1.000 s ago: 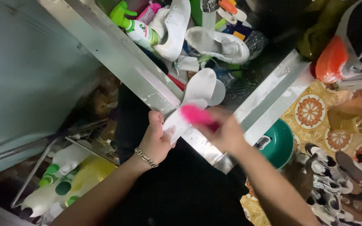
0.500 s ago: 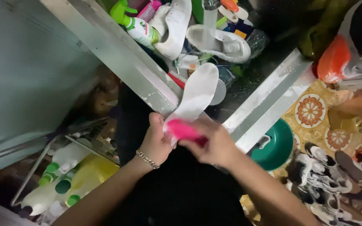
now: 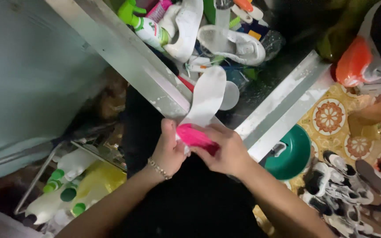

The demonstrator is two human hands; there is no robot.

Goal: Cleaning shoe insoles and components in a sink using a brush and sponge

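Right hand fingers [image 3: 208, 132]: curled tight around a pink brush [image 3: 196, 136], which presses on the lower end of a white insole [image 3: 206, 99].
Right hand [image 3: 228, 152]: closed over the brush from above; only the brush's pink body shows, its underside is hidden.
Left hand fingers [image 3: 169, 130]: wrapped on the insole's lower end, thumb side up, pinching it from the left.
Left hand [image 3: 168, 152]: closed on the insole; a thin bracelet [image 3: 159, 169] sits at the wrist.
Insole position: held at its lower end just in front of the body, its free end slanting up and away over the metal sink rim [image 3: 155, 83] and the dark sink basin beyond.
Insole handling (judgement): light, thin and flexible; the unsupported end is likely to droop or flap under brush pressure. If wet, the surface may be slippery.
Recommended hold (judgement): grip close to the area being brushed, flat between thumb and fingers, so the sheet stays backed.
Brush handling (judgement): rigid, small, palm-sized; a full wrap grip suits it.
Sink contents: white shoes [image 3: 232, 42], a green-capped spray bottle [image 3: 144, 26] and assorted small items lie well beyond the insole.
Lower left: a wire rack holds pale bottles with green caps [image 3: 67, 194].
Right side: green basin [image 3: 294, 154] on patterned floor, with more shoes [image 3: 345, 194] near it.
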